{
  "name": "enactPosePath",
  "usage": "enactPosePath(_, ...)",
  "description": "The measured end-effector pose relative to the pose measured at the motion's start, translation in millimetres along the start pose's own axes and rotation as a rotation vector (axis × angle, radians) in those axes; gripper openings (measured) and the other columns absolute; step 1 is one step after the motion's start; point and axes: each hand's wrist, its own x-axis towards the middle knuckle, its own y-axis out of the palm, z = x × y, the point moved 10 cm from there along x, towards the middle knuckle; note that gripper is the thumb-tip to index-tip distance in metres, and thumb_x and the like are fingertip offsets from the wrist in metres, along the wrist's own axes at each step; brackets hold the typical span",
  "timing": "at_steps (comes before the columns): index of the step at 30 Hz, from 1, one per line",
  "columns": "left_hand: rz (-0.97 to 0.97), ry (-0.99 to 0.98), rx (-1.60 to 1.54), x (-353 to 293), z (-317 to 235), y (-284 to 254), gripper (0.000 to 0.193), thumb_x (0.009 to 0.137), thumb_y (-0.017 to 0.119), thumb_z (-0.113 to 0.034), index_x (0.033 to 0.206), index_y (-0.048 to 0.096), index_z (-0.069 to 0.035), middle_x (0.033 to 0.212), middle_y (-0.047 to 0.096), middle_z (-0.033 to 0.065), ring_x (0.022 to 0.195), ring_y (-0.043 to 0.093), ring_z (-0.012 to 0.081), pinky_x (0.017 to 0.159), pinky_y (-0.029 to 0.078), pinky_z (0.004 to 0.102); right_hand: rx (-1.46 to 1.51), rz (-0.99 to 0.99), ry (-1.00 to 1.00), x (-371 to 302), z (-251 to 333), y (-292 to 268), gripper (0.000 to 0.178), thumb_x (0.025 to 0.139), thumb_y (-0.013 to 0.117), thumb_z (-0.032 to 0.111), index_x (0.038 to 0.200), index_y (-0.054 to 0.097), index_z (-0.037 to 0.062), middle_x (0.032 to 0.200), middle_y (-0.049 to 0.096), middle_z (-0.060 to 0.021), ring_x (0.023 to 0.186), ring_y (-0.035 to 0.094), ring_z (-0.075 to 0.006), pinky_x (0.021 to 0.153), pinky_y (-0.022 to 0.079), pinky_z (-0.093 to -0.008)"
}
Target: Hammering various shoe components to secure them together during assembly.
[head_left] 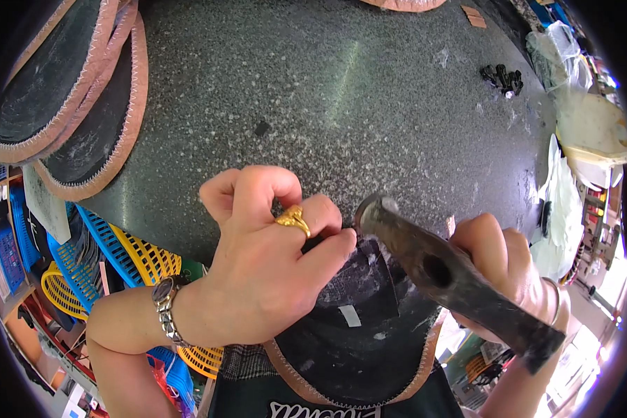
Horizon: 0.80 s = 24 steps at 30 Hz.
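Observation:
My left hand (265, 272), with a gold ring and a wristwatch, is closed in a pinch over a dark piece. What its fingertips hold is hidden. My right hand (491, 251) grips a worn metal hammer (414, 244), whose round face is close beside the left fingertips. The hammer's handle is hidden behind its head. Beneath both hands, a black curved panel (341, 369) with a tan, zigzag-stitched border lies at the near edge of the dark speckled slab (313, 90). It carries a folded black layer and a small white tag (350, 315).
Similar tan-edged black panels (94, 132) overlap at the far left. A small black scrap (261, 128), a clump of black pieces (503, 78) and tan scraps (474, 16) lie on the slab. Blue and yellow baskets (143, 254) stand at left; clear plastic (557, 52) is at right.

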Motion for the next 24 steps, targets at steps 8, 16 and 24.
enactPosePath(8, -0.045, -0.185, 0.0, -15, 6, -5, 0.03, 0.058, 0.08, -0.022, 0.086, 0.071, -0.018, 0.082, 0.059, -0.0094, 0.088, 0.041, 0.0224, 0.079, 0.026, 0.0378, 0.147, 0.066, 0.005, -19, -13, 28, 0.023, 0.067, 0.061, -0.003, 0.089, 0.056, -0.0005, 0.08, 0.045, -0.013, 0.046, 0.048, -0.0253, 0.04, 0.04, -0.0336)
enactPosePath(16, -0.072, -0.117, 0.078, -19, -4, -9, 0.024, 0.061, 0.075, -0.013, 0.083, 0.071, -0.021, 0.079, 0.06, -0.0109, 0.084, 0.042, 0.0201, 0.073, 0.024, 0.0404, 0.022, -0.147, 0.024, -7, 2, -8, 0.024, 0.068, 0.067, 0.001, 0.089, 0.057, 0.0028, 0.077, 0.051, -0.0108, 0.056, 0.053, -0.0262, 0.045, 0.04, -0.0355)
enactPosePath(24, -0.026, -0.198, -0.063, -17, 6, -7, 0.023, 0.061, 0.075, -0.013, 0.083, 0.07, -0.019, 0.079, 0.06, -0.0103, 0.084, 0.042, 0.0202, 0.074, 0.024, 0.0411, -0.151, 0.125, 0.034, -6, 6, 17, 0.024, 0.079, 0.06, 0.018, 0.084, 0.044, 0.0008, 0.06, 0.045, -0.0098, 0.044, 0.055, -0.0268, 0.036, 0.043, -0.0358)
